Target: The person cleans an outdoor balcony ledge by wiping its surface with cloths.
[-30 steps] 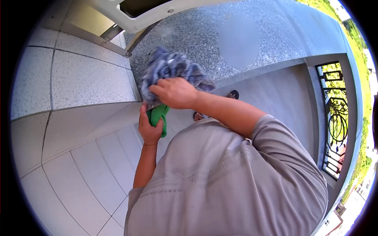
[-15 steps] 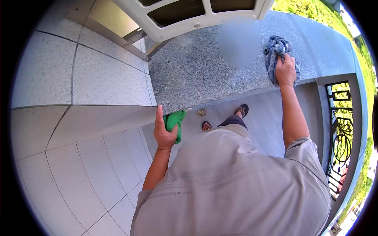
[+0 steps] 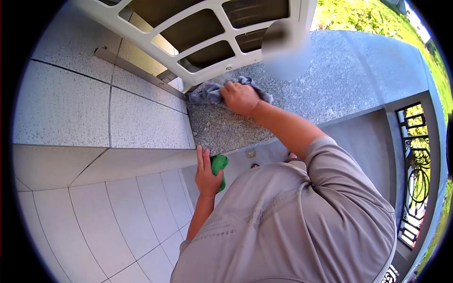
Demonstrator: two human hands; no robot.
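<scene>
My right hand (image 3: 240,99) presses a crumpled blue-grey rag (image 3: 206,94) against the speckled granite ledge (image 3: 325,63). The rag bunches under my fingers and spreads to both sides, close to the tiled wall and the white grille. My left hand (image 3: 206,178) is lower, at the corner where the tiled wall meets the ledge. Its index and middle fingers stretch up to the corner, while a bright green cloth (image 3: 220,163) is tucked between the thumb and palm. The green cloth is partly hidden by the hand.
A white grille casing (image 3: 200,70) overhangs the ledge's back. Beside it, a metal bracket (image 3: 141,70) runs along the tiled wall (image 3: 151,108). Black ironwork railing (image 3: 415,170) fills an opening at right. A round floor drain (image 3: 250,153) lies below the ledge, near my feet.
My right hand has swept the rag leftward along the ledge, from its right part to beside the wall. My left hand stays at the corner with the green cloth. The view has shifted slightly.
</scene>
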